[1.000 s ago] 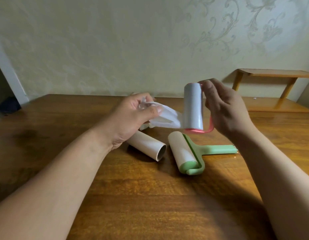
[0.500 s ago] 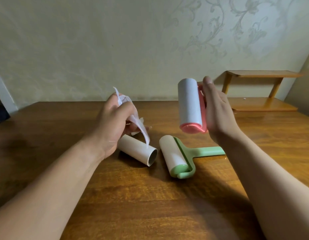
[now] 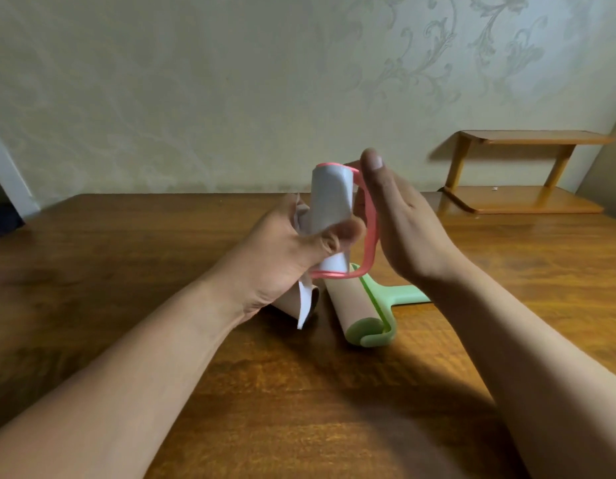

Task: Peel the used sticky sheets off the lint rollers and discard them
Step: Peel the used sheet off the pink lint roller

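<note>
My left hand (image 3: 282, 257) curls round the pink lint roller (image 3: 330, 198), upright above the table (image 3: 127, 254), peeled sheet (image 3: 303, 302) dangling from the fist. Right hand (image 3: 403, 229) at 3 o'clock: fingers hidden behind the frame, grip unclear. Green lint roller (image 3: 354, 305) at 5 o'clock, handle partly covered.
</note>
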Demonstrator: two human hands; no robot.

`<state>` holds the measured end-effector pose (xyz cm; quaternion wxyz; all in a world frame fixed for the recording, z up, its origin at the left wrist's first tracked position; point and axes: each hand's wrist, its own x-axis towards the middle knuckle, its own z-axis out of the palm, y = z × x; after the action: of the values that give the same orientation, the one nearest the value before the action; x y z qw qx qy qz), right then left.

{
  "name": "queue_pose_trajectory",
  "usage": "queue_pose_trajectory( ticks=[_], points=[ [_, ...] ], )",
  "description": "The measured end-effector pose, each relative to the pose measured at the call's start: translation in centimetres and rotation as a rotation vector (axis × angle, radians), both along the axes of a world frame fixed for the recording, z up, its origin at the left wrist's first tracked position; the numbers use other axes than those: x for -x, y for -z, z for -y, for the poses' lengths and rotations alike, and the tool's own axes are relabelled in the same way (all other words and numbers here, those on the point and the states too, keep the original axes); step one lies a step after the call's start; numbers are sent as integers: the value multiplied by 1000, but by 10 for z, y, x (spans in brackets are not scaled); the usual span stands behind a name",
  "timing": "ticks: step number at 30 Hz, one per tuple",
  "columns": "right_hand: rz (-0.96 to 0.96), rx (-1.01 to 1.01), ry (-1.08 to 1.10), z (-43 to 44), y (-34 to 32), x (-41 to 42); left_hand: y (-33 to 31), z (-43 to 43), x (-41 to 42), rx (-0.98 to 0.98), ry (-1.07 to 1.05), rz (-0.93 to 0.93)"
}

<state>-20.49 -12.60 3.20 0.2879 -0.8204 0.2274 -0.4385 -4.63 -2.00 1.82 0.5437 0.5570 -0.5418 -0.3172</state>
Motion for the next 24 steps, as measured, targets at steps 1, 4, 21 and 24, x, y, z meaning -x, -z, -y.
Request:
queue_pose_trajectory(
  ticks=[1, 4, 21, 24],
  points=[
    [24, -30, -13, 1, 0, 0, -2, -2, -1, -7, -15, -2],
    [70, -79, -18, 9, -1, 4, -6, -4, -11, -20, -61, -88],
    [-437, -72, 350, 76, 26, 33, -7, 2, -41, 39, -111, -485],
    [-602, -73, 401, 81, 32, 28, -7, 1, -43, 75, -83, -445]
  ],
)
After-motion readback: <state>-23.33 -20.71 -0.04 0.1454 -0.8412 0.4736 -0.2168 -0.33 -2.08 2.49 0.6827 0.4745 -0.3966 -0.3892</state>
